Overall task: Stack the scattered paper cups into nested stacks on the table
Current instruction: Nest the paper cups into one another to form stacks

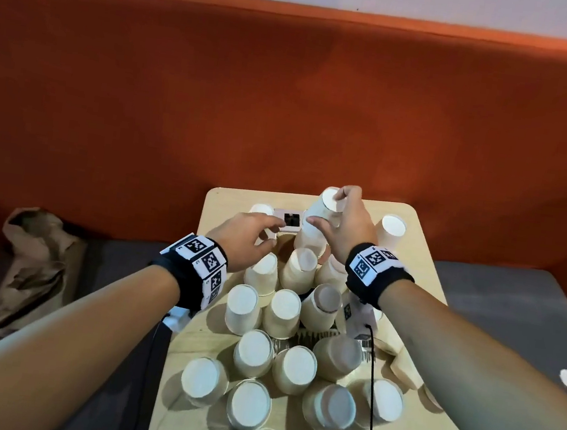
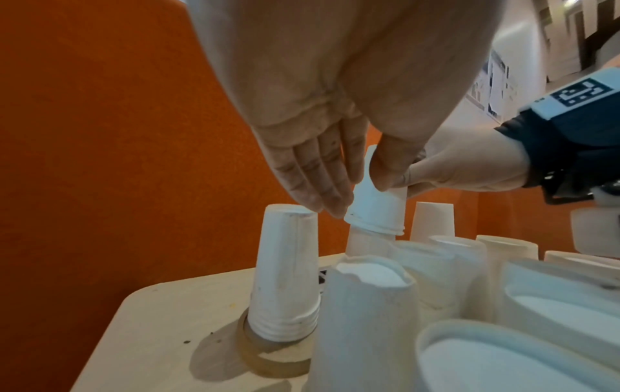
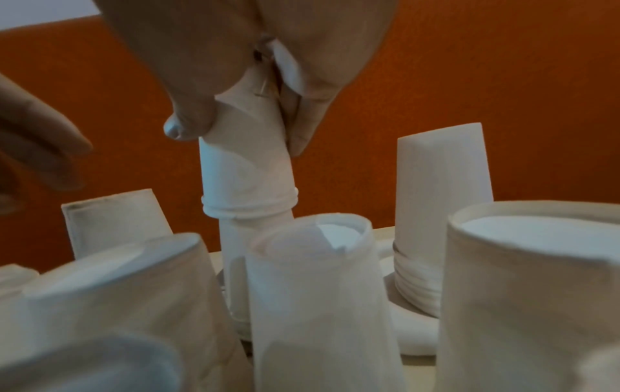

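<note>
Many white paper cups (image 1: 281,311) stand upside down across the small wooden table (image 1: 422,267). At the back middle my right hand (image 1: 325,208) grips a small nested bunch of cups (image 3: 248,180), thumb (image 3: 188,124) on one side and fingers on the other. The bunch sits tilted over the top of a standing stack (image 3: 241,252). My left hand (image 1: 272,236) hovers just left of that stack with fingers (image 2: 318,185) straight, holding nothing. A finished stack (image 2: 285,265) stands at the back left and another (image 1: 391,228) at the back right.
The back-left stack stands inside a tape roll (image 2: 268,355). A small pink device (image 1: 288,220) lies behind my left hand. A black cable (image 1: 373,386) runs down the table's right side. A brown paper bag (image 1: 33,266) lies on the grey seat at the left, an orange backrest behind.
</note>
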The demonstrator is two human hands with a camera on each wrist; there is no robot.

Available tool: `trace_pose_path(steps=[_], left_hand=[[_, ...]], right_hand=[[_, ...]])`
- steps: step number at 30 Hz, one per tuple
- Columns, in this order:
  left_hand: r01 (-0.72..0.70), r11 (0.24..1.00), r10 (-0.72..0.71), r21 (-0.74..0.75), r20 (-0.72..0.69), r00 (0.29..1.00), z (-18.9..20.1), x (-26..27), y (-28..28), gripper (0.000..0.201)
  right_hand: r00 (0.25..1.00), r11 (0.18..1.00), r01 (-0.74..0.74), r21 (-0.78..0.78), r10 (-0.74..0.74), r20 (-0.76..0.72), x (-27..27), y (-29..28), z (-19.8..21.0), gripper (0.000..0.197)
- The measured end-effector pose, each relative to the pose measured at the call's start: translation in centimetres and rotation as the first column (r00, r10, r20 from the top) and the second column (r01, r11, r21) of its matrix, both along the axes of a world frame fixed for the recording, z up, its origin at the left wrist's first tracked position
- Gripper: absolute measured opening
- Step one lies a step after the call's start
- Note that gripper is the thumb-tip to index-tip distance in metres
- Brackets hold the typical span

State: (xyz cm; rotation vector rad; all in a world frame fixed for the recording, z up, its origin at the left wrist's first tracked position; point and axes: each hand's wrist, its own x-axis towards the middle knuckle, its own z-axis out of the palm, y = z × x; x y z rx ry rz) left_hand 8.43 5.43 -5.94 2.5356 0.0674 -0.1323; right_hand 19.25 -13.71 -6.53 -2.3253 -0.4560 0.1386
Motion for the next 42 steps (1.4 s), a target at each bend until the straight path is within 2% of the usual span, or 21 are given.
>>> trace_pose_path(steps=[8, 15, 24, 31, 35, 42], left_hand=[[-0.035, 0.999, 0.035, 0.001, -0.059, 0.998, -0.9, -0.6, 0.5, 0.039], [-0.031, 1.000, 0.030, -0.007, -0.070, 0.997, -0.9, -1.0, 0.6, 0.037], [-0.050, 0.998, 0.051, 0.022, -0.054, 0.997, 0.7, -2.9, 0.4, 0.039], [-0.044, 0.998, 0.044, 0.045, -0.004, 0.999, 2.5, -5.6, -2.2, 0.038], [-0.028, 0.999, 0.027, 0.046, 0.017, 0.999, 2.5, -8.2, -4.7, 0.036], [0.024, 0.999, -0.025, 0.042, 0.018, 1.000, 1.4, -10.2, -11.9, 0.034]], right_hand=[[0.995, 0.982, -0.088, -0.167, 0.095, 0.030, 0.7, 0.4, -2.3, 0.027], [0.993, 0.951, -0.085, -0.298, 0.105, 0.053, 0.9, 0.5, -2.5, 0.022], [0.981, 0.928, -0.120, -0.353, 0.165, 0.100, -0.5, -0.7, 0.0, 0.019], [0.958, 0.906, -0.230, -0.355, 0.274, 0.080, -3.9, -3.7, 3.6, 0.015], [0.912, 0.837, -0.392, -0.381, 0.408, -0.042, -6.5, -6.9, 5.4, 0.017], [0.817, 0.624, -0.549, -0.556, 0.541, -0.200, -10.8, -13.8, 4.8, 0.027]])
